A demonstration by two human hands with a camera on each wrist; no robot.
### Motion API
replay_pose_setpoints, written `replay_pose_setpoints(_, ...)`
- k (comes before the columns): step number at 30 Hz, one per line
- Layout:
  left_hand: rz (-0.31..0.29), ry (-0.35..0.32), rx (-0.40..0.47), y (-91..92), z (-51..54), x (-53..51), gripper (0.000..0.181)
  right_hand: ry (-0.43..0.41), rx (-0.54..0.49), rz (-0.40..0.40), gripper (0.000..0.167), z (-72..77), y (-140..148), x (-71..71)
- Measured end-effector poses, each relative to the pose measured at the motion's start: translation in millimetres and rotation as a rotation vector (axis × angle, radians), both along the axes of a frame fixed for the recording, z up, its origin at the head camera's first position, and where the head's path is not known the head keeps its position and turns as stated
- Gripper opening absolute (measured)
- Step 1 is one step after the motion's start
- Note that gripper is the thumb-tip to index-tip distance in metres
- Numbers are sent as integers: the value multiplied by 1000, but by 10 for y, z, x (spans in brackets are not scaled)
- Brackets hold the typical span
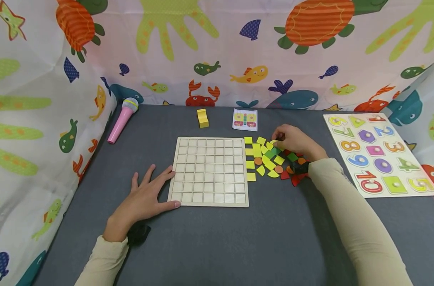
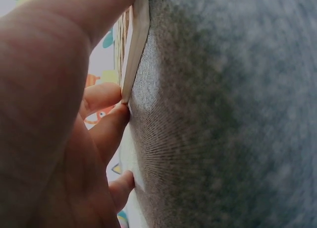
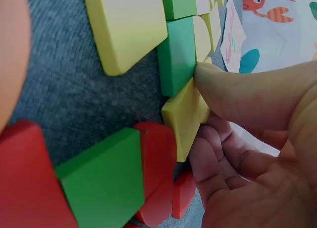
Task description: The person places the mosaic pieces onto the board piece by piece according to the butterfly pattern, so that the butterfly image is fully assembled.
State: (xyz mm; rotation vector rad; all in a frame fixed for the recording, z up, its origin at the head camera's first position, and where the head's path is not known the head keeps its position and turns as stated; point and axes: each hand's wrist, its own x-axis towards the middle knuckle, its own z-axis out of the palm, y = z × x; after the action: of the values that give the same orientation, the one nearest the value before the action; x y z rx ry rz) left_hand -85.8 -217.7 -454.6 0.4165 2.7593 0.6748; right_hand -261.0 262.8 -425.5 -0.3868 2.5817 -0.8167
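Note:
A pale wooden grid board (image 1: 211,172) lies flat on the dark grey table. My left hand (image 1: 142,202) rests at its left side, fingers spread, with thumb and fingertips touching the edge; the left wrist view shows the board's side (image 2: 134,54) against them. Just right of the board is a pile of small flat pieces in yellow, green, red and orange. At the far side of this pile, my right hand (image 1: 297,141) pinches a yellow piece (image 3: 203,109) between thumb and fingers. Close by lie a green piece (image 3: 177,57) and a red piece (image 3: 158,153).
Behind the board stand a yellow block (image 1: 202,118) and a butterfly pattern card (image 1: 245,120). A pink toy microphone (image 1: 121,122) lies at the back left. On the right is a number-and-shape puzzle board (image 1: 376,163). Printed cloth (image 1: 224,43) hangs around the table's edges.

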Motion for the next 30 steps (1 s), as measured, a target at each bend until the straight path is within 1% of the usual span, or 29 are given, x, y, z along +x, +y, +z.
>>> replay_pose_setpoints(4, 2, 0, 0, -8, -4, 1, 100, -30, 0, -20, 19, 18, -10, -3)
replay_pose_setpoints(8, 2, 1, 3, -12, -9, -1, 100, -41, -40, -54, 16, 30, -4, 20)
replay_pose_setpoints(13, 2, -10, 14, -9, 8, -1, 99, 16, -78, -74, 12, 59, -21, 13)
replay_pose_setpoints(19, 4, -5, 15, -12, 8, -1, 98, 32, -144, -94, 14, 93, -188, -35)
replay_pose_setpoints(25, 1, 9, 9, -19, -17, -1, 98, 30, -241, -47, 12, 97, -488, -65)
replay_pose_setpoints(30, 4, 12, 11, -13, -39, 5, 98, 40, -303, 29, 11, 95, -809, -98)
